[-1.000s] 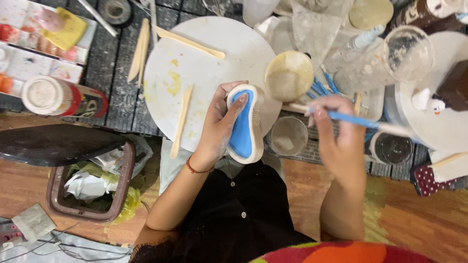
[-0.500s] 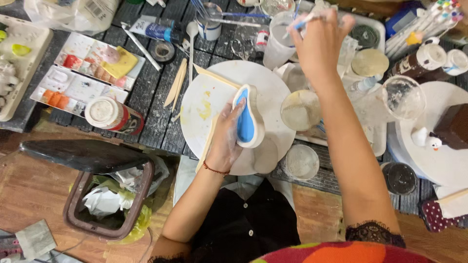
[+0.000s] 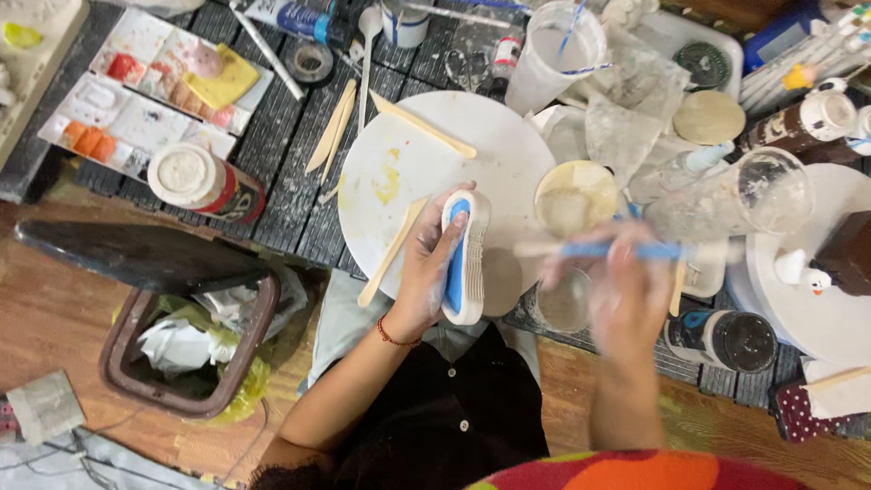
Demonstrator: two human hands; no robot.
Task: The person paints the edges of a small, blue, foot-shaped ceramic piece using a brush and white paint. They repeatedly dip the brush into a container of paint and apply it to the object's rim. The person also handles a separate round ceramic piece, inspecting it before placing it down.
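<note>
— Two hands over the bench in the head view; what has each got?

— The left hand is curled around a white ceramic piece with a blue-painted face, gripping it by the side, fingers over its top end. The piece stands on edge at the near rim of the round white board, partly over the person's lap.

— And the right?

— The right hand is blurred, but its fingers are closed on a blue-handled brush lying roughly level, its tip pointing towards the ceramic piece without touching it.

— What lies around them?

— A wooden modelling stick rests on the board just beside the left hand, and another wooden stick lies near the far edge. A small bowl of pale liquid sits at the board's right rim, just beyond the brush. A paint palette lies well off to the left, with a red can near it, and a brown bin on the floor below.
</note>
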